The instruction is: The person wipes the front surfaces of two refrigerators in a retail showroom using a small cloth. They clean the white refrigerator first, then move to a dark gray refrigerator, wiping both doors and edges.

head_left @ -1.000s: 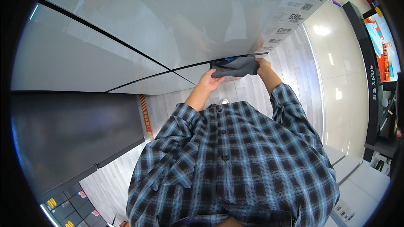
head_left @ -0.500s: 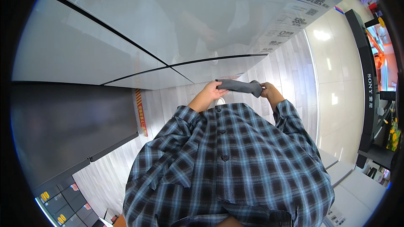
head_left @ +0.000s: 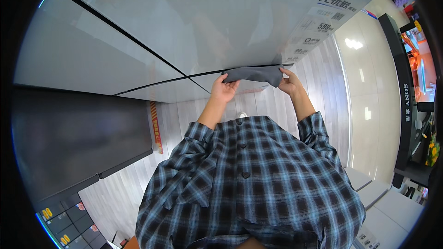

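Note:
A dark grey cloth point(head_left: 253, 74) is stretched between my two hands, level with the gap that divides the upper and lower doors of a glossy light grey refrigerator point(head_left: 184, 27). My left hand point(head_left: 224, 88) pinches the cloth's left end between thumb and fingers, palm partly turned up. At the right end, my right hand point(head_left: 290, 83) grips the cloth's corner. The cloth covers part of the dark gap; whether it touches the door surface I cannot tell.
A dark grey appliance point(head_left: 83, 143) stands at the left, with a red and yellow strip point(head_left: 157, 131) on the floor beside it. Printed labels point(head_left: 318, 27) mark the refrigerator's right side. Beyond a tiled aisle point(head_left: 369, 92) at the right stands a lit screen point(head_left: 419, 64).
Both hands have moved forward, away from my body, carrying the cloth up to the refrigerator's door gap. The cloth is now spread wider and flatter between them.

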Available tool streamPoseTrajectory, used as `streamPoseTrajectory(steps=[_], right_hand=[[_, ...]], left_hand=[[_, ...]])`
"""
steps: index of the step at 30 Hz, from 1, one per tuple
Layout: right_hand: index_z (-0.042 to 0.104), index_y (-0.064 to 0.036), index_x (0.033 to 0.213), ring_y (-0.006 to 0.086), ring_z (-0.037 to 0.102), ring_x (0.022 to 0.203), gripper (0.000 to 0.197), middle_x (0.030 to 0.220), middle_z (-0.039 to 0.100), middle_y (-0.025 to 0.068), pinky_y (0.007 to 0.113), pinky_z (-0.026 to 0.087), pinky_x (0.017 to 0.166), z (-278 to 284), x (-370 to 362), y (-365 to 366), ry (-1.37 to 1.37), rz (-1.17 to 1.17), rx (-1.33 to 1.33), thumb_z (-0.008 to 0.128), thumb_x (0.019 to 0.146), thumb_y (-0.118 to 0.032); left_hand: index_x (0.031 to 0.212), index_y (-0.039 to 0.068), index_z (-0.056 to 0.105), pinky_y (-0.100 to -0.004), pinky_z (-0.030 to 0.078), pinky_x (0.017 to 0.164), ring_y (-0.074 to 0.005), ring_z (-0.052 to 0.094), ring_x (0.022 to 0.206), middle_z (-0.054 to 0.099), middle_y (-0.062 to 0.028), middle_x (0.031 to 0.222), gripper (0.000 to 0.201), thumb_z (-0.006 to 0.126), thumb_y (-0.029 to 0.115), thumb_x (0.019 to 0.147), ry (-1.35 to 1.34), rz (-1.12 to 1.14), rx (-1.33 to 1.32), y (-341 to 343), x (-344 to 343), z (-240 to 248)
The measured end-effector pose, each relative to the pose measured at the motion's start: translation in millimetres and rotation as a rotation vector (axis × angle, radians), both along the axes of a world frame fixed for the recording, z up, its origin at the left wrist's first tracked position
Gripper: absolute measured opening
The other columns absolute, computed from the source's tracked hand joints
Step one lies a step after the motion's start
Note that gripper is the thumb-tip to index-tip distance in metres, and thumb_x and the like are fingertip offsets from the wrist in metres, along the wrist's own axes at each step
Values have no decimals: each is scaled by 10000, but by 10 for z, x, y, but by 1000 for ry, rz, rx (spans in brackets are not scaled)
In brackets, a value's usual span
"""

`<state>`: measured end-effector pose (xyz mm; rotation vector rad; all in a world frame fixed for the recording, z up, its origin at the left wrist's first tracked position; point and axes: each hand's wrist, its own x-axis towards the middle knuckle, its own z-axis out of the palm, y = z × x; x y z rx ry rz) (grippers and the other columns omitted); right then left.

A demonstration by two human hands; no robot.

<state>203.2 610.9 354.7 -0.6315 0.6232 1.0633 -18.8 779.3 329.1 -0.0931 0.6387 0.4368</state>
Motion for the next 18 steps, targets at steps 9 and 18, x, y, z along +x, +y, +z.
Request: streamPoseTrajectory(steps=[9, 18], right_hand=[[459, 147, 1117, 344, 581, 1060, 327, 1148, 561, 251, 422, 448, 1001, 400, -42, 173, -138, 84, 170, 511, 842, -23], [508, 89, 1074, 292, 603, 1019, 259, 1106, 585, 190, 425, 478, 956, 1319, -405, 109, -427, 160, 265, 489, 847, -35]], left_hand=[[1070, -30, 473, -451, 451, 982, -304, 521, 1079, 514, -176, 1113, 246, 529, 92, 863, -109, 90, 34, 65, -65, 684], [1064, 22, 492, -460, 332, 1043, -266, 486, 1069, 524, -109, 1095, 255, 534, 131, 836, -180, 153, 372, -22, -171, 1325]])
